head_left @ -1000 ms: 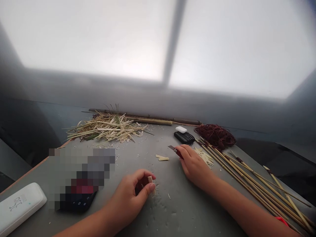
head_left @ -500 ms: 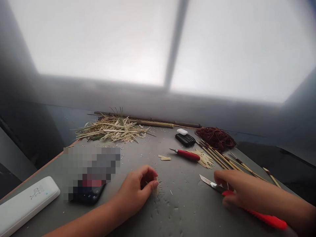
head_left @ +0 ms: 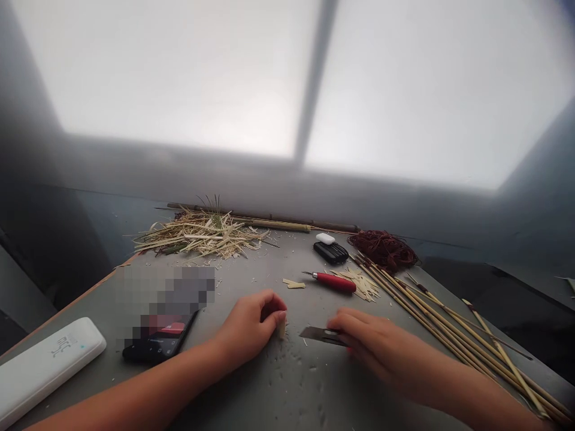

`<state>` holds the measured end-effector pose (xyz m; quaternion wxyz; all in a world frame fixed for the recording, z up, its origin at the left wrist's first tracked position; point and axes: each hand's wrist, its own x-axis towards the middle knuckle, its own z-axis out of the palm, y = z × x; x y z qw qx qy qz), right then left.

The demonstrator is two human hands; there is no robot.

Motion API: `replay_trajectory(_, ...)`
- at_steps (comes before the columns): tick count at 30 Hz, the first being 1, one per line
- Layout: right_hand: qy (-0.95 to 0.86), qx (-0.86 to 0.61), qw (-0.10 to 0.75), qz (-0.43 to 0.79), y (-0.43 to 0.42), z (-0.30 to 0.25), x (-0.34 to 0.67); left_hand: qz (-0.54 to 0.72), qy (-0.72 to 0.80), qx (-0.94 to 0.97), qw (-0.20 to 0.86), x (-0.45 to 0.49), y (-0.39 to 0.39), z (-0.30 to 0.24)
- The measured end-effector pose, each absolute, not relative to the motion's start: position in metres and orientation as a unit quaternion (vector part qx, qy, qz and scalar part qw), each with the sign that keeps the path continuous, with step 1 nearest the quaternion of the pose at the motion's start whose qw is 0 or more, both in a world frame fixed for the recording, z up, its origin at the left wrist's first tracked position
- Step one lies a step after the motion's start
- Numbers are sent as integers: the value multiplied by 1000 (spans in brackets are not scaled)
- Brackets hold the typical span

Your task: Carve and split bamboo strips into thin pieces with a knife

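Observation:
My left hand [head_left: 251, 326] pinches a small pale bamboo piece [head_left: 281, 327] upright against the grey table [head_left: 291, 389]. My right hand [head_left: 368, 344] grips a knife with a wide blade [head_left: 320, 336], its blade pointing left toward the bamboo piece and stopping a little short of it. A second, slimmer knife with a red handle [head_left: 335, 281] lies on the table beyond my right hand, untouched.
A bundle of thin bamboo sticks [head_left: 449, 329] runs along the right side. Shavings pile [head_left: 202, 234] at the back left, dark red cord [head_left: 384, 248] and a black case [head_left: 331, 251] at the back. A phone [head_left: 162, 341] and a white device [head_left: 45, 365] lie left.
My right hand left the slim red knife on the table, picked up the wide-bladed knife at the right and brought it left toward the bamboo piece. My left hand stayed put.

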<state>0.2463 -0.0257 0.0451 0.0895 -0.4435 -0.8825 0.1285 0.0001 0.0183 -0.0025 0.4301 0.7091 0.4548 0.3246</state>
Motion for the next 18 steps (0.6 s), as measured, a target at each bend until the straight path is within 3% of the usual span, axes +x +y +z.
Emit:
replay_trajectory(12,-917,-360,144,-90,17,5,207,326,400,648,560,-11,33,-8)
replay_trajectory(18,-911,-344,206,-93,15,-4,187,323,393,652,562,-12,34,-7)
